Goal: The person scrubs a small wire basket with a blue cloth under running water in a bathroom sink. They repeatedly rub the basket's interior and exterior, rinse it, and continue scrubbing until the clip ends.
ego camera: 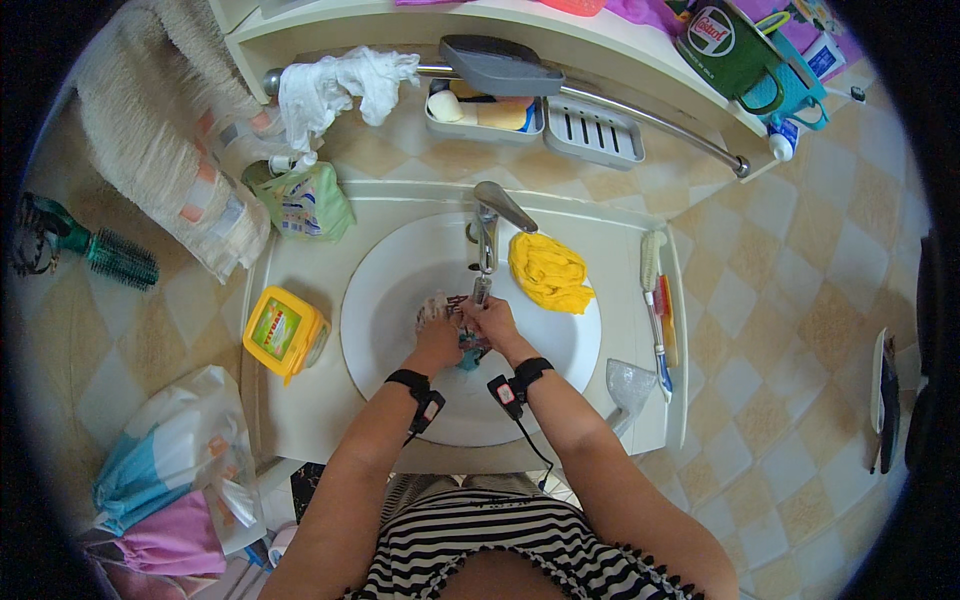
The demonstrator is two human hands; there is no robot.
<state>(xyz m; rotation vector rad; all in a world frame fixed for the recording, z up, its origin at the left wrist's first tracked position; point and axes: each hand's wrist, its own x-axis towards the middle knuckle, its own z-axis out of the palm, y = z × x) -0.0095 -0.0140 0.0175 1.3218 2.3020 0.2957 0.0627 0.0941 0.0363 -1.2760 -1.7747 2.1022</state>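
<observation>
My left hand [437, 337] and my right hand [491, 322] are close together over the white sink basin [382, 352], both gripping a small wet patterned cloth [474, 343]. Dark red and teal parts of it show between and below my hands; the rest is hidden by my fingers. White suds or water cover the left fingers. Water [481, 288] runs from the chrome faucet [487, 240] onto the right fingers. Beside the faucet, a bunched yellow cloth [551, 272] rests on the basin's right side.
Left of the basin stands a yellow-lidded tub [281, 332], with a green plastic pouch [309, 202] behind it. Brushes [654, 300] and a clear scoop-like item [628, 386] lie at right. Above hang a rail [652, 120], soap dishes [484, 124] and a shelf [450, 22].
</observation>
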